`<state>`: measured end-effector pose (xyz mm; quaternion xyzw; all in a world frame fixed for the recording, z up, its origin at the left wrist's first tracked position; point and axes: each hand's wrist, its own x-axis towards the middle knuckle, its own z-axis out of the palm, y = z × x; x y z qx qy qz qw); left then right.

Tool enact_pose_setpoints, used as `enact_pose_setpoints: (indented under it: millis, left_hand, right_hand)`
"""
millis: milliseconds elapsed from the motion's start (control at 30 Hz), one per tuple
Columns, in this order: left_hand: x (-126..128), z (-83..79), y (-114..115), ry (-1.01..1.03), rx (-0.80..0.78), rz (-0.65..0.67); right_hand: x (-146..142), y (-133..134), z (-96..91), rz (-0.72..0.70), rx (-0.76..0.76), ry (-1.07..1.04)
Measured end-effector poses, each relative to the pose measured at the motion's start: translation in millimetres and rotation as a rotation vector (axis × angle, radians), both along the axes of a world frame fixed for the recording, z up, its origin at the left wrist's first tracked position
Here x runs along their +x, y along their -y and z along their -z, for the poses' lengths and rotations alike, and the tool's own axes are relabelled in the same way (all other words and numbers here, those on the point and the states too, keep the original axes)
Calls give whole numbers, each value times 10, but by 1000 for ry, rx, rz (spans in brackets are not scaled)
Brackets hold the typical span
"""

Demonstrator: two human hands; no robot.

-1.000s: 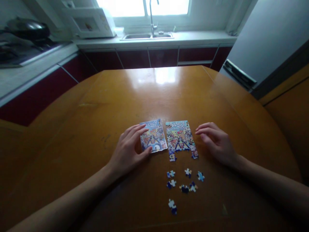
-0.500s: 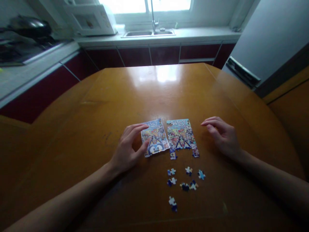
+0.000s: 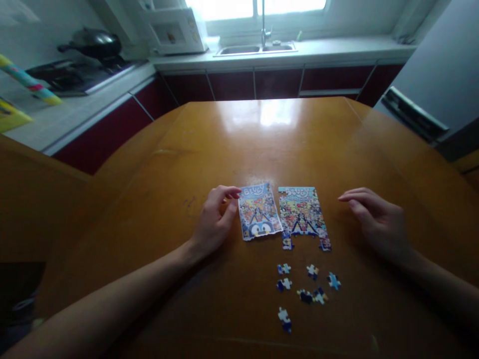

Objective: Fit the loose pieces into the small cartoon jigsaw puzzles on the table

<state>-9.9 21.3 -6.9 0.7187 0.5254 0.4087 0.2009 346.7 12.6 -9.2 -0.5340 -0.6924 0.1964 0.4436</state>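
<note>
My left hand (image 3: 217,215) rests at the left edge of a paper reference picture (image 3: 258,212), fingers bent and thumb apart, gripping nothing. The paper has a cartoon crowd and a blue dog face at its bottom. Just right of it lies a partly assembled jigsaw puzzle (image 3: 303,212) with the same print and a gap in its lower middle. My right hand (image 3: 377,219) lies to the right of the puzzle, loosely curled and holding nothing. Below the puzzle are several loose puzzle pieces, among them a light blue piece (image 3: 334,281) and a white-and-blue piece (image 3: 284,319).
The brown wooden table (image 3: 209,144) has rounded sides and glare at its far end. Beyond it stand a counter with a sink (image 3: 239,50), a white microwave (image 3: 175,32) and a stove with a dark pan (image 3: 95,45). A grey fridge (image 3: 426,75) stands at right.
My left hand has drawn back from over the paper picture to its left edge, with thumb and fingers nearer each other. The view has turned left, so everything sits further right.
</note>
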Motion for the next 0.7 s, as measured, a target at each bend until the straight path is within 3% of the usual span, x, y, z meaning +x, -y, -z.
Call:
enact_pose_setpoints:
  millis: [700]
  left_hand:
    - [-6, -15, -14, -48, 26, 9]
  right_hand:
    - [-25, -23, 14, -28, -21, 5]
